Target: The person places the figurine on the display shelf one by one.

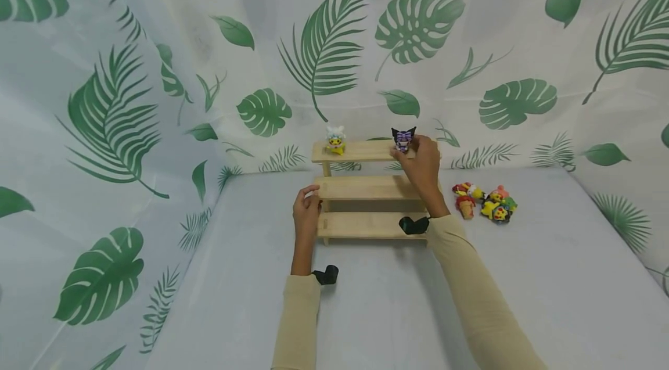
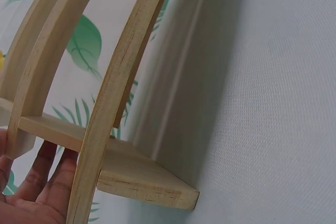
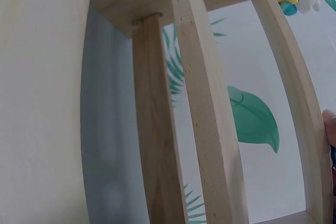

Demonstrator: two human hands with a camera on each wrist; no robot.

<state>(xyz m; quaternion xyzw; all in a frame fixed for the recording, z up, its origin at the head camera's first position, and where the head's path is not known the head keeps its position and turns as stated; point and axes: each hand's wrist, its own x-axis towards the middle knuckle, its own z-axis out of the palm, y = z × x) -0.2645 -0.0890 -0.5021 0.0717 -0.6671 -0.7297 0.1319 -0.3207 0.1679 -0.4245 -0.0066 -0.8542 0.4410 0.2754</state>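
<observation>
A three-tier wooden display shelf (image 1: 366,187) stands against the leaf-print backdrop. At the right end of its top tier, my right hand (image 1: 424,166) pinches a small figurine (image 1: 403,139) with black pointed ears and a purple bow. Whether its base touches the wood, I cannot tell. My left hand (image 1: 306,210) grips the shelf's left side by the middle tier; in the left wrist view its fingers (image 2: 39,179) reach behind the wooden frame. A yellow figurine (image 1: 335,140) in a white hat stands on the top tier's left end. Only a fingertip (image 3: 329,121) shows in the right wrist view.
Several small figurines lie in a group on the white surface right of the shelf, among them an ice-cream-cone figurine (image 1: 466,207) and a yellow figurine (image 1: 499,210). The leaf-print backdrop (image 1: 334,108) rises directly behind the shelf, with another side panel at left.
</observation>
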